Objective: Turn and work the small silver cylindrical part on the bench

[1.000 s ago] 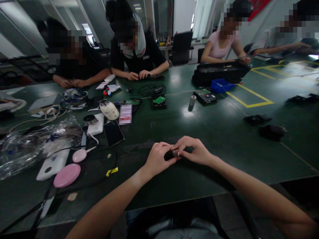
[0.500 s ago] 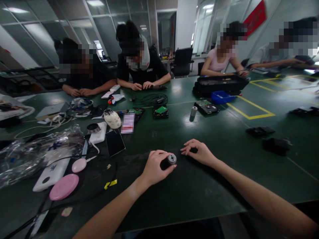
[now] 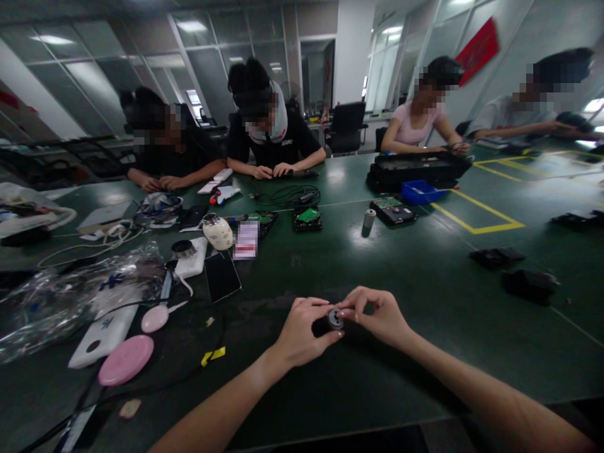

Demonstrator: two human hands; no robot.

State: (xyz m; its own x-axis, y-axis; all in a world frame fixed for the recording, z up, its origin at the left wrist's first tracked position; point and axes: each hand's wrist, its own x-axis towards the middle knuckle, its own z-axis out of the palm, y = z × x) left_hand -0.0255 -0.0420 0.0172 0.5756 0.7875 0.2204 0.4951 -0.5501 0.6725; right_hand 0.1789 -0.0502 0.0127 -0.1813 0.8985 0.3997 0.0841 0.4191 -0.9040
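My left hand (image 3: 302, 332) is closed around a small cylindrical motor (image 3: 335, 320), thumb on the near side and fingers on the far side. The motor's round grey end face, with dark holes in it, points up toward me; its dark side is mostly hidden by the hand. Against the edge of that end face rest the pinched thumb and forefinger of my right hand (image 3: 380, 318). Whatever lies between those fingertips is too small to make out. A similar silver motor (image 3: 369, 218) stands upright farther back on the green table (image 3: 302, 402).
To the left lie a phone (image 3: 223, 277), a pink round lid (image 3: 126, 360), a white power bank (image 3: 101, 333) and clear plastic wrap (image 3: 80, 289). Circuit-board units (image 3: 307, 218) and a blue tray (image 3: 421, 192) sit farther back. Black parts (image 3: 528, 285) lie right. Several people work across the table.
My right hand has moved left, and its fingertips now touch the top of the motor. My left hand, with the motor, sits slightly lower and farther right in view.
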